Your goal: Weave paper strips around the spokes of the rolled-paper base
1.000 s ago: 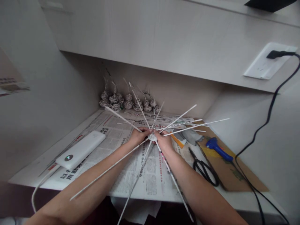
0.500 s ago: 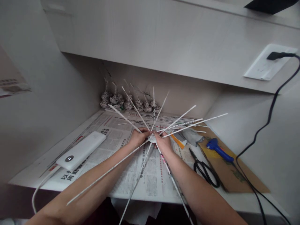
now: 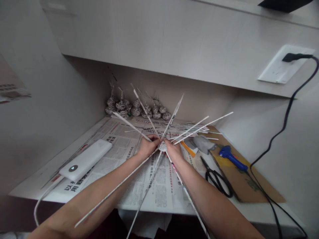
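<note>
A small round woven paper base (image 3: 162, 146) with several long rolled-paper strips (image 3: 132, 126) radiating from it is held above the newspaper-covered desk. My left hand (image 3: 149, 146) grips its left side, thumb and fingers pinched close to the centre. On the opposite edge, my right hand (image 3: 174, 149) pinches the base where strips meet it. The thumbs almost meet at the far rim of the weave. Some strips point away toward the back wall, others run toward me over and beside my forearms. My lower fingertips are largely hidden beneath the weave.
Several gourd-shaped paper weavings (image 3: 121, 107) stand along the back, with loose paper strips (image 3: 196, 127) before them. A white power bank (image 3: 87, 159) lies left. Black-handled scissors (image 3: 216, 177), a blue glue gun (image 3: 233, 158) and cardboard (image 3: 256, 189) are at right, beside a black cable (image 3: 279, 131).
The strips pointing away have shifted: the upright one has swung right and now lines up with its neighbour. Both hands stay pinched on the woven base.
</note>
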Demonstrator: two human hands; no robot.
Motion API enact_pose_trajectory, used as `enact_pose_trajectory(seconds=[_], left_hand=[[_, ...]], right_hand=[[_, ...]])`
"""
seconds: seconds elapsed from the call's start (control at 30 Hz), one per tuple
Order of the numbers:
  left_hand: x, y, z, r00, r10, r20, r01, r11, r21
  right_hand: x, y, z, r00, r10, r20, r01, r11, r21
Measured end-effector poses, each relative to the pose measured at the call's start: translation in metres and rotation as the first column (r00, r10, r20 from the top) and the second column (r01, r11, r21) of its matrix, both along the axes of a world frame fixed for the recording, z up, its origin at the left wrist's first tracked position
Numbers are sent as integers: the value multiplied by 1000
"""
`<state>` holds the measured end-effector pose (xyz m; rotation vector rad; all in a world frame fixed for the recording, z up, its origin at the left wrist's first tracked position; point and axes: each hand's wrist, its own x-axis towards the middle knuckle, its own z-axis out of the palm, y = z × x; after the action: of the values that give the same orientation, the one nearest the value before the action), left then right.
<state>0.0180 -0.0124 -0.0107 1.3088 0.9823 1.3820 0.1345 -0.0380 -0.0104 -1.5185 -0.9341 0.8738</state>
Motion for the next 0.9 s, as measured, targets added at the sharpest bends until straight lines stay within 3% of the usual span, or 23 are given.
enact_pose_trajectory(seconds=[0.3, 0.57, 0.9], left_hand=[[0, 2, -4, 1000, -26, 11, 26, 999, 41], [-4, 4, 0, 997, -60, -50, 61, 998, 22], [-7, 7, -1, 993, -79, -82, 86, 993, 77]], right_hand=[[-2, -3, 8, 995, 12, -96, -13, 1000, -7], [1, -3, 7, 974, 152, -165, -137, 986, 100], [5, 2, 9, 918, 177, -356, -178, 984, 32]])
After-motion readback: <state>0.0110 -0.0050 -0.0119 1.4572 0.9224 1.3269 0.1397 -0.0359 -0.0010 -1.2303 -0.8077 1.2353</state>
